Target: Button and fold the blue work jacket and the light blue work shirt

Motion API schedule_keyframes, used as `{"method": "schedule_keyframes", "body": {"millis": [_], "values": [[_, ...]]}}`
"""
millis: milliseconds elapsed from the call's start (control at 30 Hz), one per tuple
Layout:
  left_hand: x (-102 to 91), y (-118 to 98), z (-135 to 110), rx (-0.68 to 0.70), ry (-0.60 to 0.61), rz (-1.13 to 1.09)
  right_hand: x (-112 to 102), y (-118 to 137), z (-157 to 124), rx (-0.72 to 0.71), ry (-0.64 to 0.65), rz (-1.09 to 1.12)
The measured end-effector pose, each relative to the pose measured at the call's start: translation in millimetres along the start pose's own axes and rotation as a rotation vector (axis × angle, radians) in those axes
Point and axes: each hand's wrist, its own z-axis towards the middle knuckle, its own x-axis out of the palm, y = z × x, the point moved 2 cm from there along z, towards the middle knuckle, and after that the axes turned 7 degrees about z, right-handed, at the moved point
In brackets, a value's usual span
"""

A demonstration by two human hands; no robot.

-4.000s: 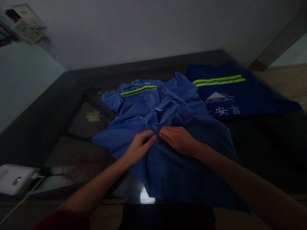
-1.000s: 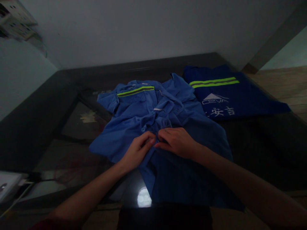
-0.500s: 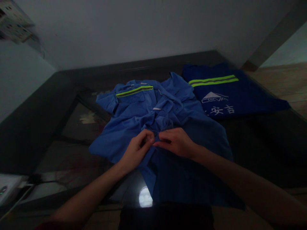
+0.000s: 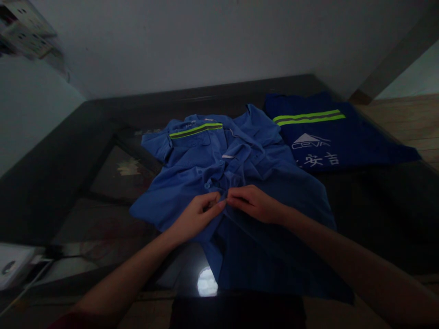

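A light blue work shirt with a yellow-green reflective stripe lies spread on a dark glass-topped table. My left hand and my right hand meet at the middle of the shirt's front. Each hand pinches one edge of the button placket, fingertips almost touching. A small button shows just above the left hand. What lies under the fingertips is hidden.
A darker blue garment with two yellow-green stripes and white lettering lies flat at the back right. A white device with a cable sits at the table's near left edge. A lamp's glare reflects off the glass. Walls close the back and left.
Both hands have stayed pinched together on the placket, shifting only slightly along it. The shirt front is a little more bunched at the hands. The view wobbles slightly.
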Motion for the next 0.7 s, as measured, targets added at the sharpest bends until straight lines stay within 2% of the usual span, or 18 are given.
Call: {"method": "schedule_keyframes", "body": {"millis": [400, 700], "values": [[2.3, 0.9, -2.6, -0.134, 0.054, -0.292, -3.8, -0.6, -1.0, -0.038, -0.001, -0.201], [6.7, 5.0, 1.0, -0.163, 0.009, -0.392, 3.0, 7.5, -2.8, 0.01, -0.066, -0.61]]}}
